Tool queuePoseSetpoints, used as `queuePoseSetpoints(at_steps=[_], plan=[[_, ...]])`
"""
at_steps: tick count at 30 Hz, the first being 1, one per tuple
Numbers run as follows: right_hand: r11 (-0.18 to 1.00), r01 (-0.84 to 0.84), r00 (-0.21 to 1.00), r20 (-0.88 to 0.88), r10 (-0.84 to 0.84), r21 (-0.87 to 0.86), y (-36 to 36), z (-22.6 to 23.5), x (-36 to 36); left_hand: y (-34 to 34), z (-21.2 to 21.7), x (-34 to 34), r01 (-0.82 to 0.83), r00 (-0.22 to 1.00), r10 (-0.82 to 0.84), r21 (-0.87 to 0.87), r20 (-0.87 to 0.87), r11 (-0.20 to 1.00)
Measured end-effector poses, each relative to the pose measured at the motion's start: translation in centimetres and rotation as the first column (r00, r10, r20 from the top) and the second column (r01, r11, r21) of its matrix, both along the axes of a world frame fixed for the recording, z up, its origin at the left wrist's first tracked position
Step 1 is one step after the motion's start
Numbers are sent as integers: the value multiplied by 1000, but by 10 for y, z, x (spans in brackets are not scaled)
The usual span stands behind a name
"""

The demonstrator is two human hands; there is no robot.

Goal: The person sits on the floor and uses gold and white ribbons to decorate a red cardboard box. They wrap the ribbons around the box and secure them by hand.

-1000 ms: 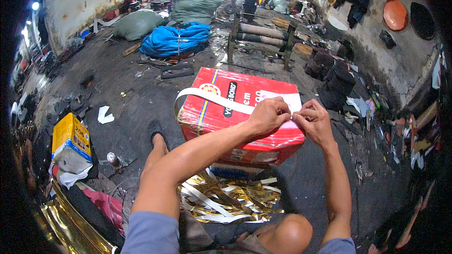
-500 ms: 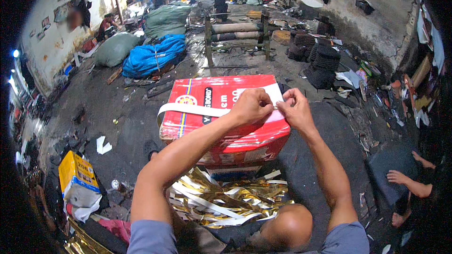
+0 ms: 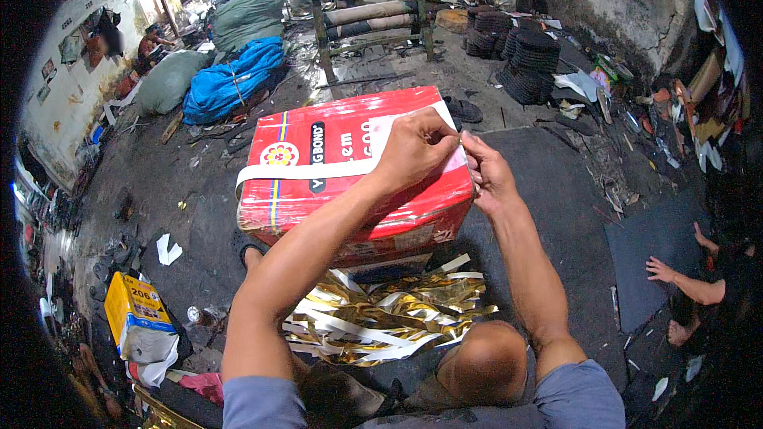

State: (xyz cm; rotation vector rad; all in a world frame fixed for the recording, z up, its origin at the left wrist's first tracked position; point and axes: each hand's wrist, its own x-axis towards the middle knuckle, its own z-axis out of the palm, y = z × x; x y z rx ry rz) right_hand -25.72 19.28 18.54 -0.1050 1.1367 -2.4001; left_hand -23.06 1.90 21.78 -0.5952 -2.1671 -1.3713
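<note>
Pinching at the right edge of one red box (image 3: 294, 131), two bare hands meet, or nearly meet, at the fingertips. The left hand (image 3: 415, 149) lies over the box top, thumb and fingers drawn narrow; the right hand (image 3: 491, 175), just beside the box's right edge, is drawn narrow too. What sits between their tips is too small to tell. One white strip (image 3: 310, 168) lies across the top of the box, bends at its left edge and disappears beneath the left hand.

Just in front of the box, on the near side, lies one heap of gold and white strips (image 3: 389, 322), too tangled to count. Left of the box are one white scrap (image 3: 168, 249) and, farther out and nearer, one yellow, blue and white carton (image 3: 139, 306). Beyond the box, to its left, are one blue bundle (image 3: 234, 83) and two green sacks (image 3: 169, 82). Straight beyond it stands one wooden rack (image 3: 322, 40) with two rolls (image 3: 372, 13); beyond and to the right are at least two dark stacks (image 3: 531, 67). Well right of the box, two hands of one co-worker (image 3: 661, 269) are at one dark sheet (image 3: 636, 238).
</note>
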Motion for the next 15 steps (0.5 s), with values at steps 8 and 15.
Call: queuePoseSetpoints(at_steps=[8,15], plan=[[710,217,948,-318,11,670,2,61,-22,4,0,-6,-8,1000,8,21,10,1000],[203,639,687,-669,283,742,-15,42,-50,2,-3,-3,-22,999,20,33,48,999]])
